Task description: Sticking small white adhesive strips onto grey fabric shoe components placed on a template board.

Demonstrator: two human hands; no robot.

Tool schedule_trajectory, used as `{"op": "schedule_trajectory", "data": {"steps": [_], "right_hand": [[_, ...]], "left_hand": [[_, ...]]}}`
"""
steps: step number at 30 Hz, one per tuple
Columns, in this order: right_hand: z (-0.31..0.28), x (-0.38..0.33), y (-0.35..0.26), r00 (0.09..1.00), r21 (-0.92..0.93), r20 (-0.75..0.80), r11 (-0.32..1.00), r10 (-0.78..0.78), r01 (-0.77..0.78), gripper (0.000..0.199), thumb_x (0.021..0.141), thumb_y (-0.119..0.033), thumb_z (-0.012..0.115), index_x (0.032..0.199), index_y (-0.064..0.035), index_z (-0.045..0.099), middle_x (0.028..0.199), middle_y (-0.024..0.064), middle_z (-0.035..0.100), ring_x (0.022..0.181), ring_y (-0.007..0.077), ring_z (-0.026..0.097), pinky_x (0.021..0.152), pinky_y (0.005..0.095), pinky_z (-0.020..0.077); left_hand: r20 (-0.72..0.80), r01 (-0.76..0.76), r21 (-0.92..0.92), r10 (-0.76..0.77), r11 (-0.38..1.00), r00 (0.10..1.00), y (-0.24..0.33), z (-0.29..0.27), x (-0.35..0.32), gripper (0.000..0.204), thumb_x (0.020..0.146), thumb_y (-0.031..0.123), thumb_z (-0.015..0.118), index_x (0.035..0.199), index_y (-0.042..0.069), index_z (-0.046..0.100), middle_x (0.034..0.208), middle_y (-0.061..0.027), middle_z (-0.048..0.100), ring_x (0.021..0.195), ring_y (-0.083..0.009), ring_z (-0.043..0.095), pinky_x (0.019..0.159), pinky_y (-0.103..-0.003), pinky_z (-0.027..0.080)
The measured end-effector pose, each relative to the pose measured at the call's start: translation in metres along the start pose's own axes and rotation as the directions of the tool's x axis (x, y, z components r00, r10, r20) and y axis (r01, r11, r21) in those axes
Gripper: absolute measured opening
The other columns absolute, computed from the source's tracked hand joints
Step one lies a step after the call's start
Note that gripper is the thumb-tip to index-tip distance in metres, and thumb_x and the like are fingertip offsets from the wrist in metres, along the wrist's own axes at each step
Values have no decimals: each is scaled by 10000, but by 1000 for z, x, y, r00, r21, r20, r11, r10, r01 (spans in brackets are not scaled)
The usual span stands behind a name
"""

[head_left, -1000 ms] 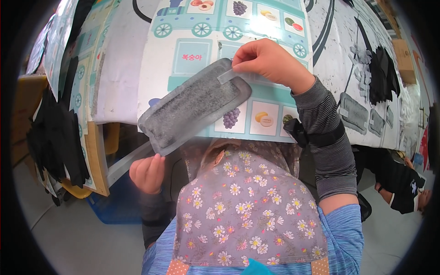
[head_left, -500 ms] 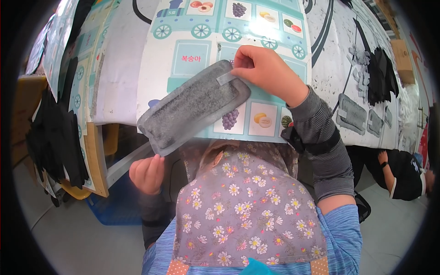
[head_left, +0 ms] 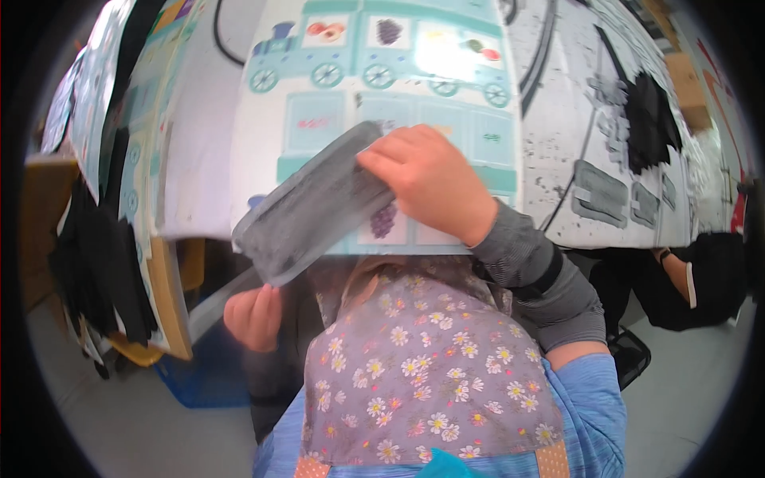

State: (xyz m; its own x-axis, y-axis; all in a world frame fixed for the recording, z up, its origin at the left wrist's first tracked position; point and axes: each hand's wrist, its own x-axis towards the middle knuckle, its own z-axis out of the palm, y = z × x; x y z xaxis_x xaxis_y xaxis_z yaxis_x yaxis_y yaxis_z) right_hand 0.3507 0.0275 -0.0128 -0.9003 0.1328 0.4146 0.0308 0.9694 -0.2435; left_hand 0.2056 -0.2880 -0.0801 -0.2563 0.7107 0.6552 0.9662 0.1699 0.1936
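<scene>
A: Largest item first?
B: White work table with black smudges (head_left: 542, 183), spreading to far right. On it, a flat sheet printed with pale teal train cars and fruit (head_left: 263, 151), in front of the wearer.
A: Near side?
B: Grey apron with a daisy print (head_left: 430, 382), below the sheet's near edge.
A: Next size down?
B: Dark grey, oblong, flat pad with a paler translucent rim (head_left: 319, 203). It slants from near left to far right over the sheet's near left part; its near left end overhangs the near edge. Whether the rest touches the sheet, cannot tell.
A: Anything on the right?
B: A heap of black cloth (head_left: 649, 123), far right; nearer, a smaller grey oblong piece (head_left: 599, 193) lying on the table.
A: Hands?
B: Right hand (head_left: 430, 179): over the pad's far right end, fingers bent together, tips on its upper face. Thumb's underside hidden; cannot tell whether it pinches. Left hand (head_left: 253, 316): fingers curled, thumb and fingertips closed together on the pad's near left corner.
</scene>
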Motion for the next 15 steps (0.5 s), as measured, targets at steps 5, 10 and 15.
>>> {"op": "schedule_trajectory", "data": {"steps": [5,10,15], "right_hand": [[9,1,-9,1000,-116,11,993,-16,17,72,695,-157,610,646,-112,639,803,16,558,883,200,550,773,346,430],[13,-1,-16,992,-224,-124,972,37,-65,98,679,-164,614,588,-134,633,806,13,564,897,208,545,763,351,409],[9,-9,-20,990,-147,-98,983,98,-112,84,662,-203,637,628,-139,679,802,9,588,906,208,544,768,364,400]], "left_hand": [[-53,17,12,-17,1000,998,-4,1,-13,156,784,17,770,927,32,710,820,-106,632,716,-289,607,641,-412,483],[-134,-64,61,72,996,988,-22,0,-3,121,836,-6,744,933,-38,680,851,-140,623,754,-279,584,652,-383,489],[-173,-94,205,131,974,976,-53,-4,36,120,817,52,769,907,13,701,842,-127,653,763,-288,626,648,-388,498]]}}
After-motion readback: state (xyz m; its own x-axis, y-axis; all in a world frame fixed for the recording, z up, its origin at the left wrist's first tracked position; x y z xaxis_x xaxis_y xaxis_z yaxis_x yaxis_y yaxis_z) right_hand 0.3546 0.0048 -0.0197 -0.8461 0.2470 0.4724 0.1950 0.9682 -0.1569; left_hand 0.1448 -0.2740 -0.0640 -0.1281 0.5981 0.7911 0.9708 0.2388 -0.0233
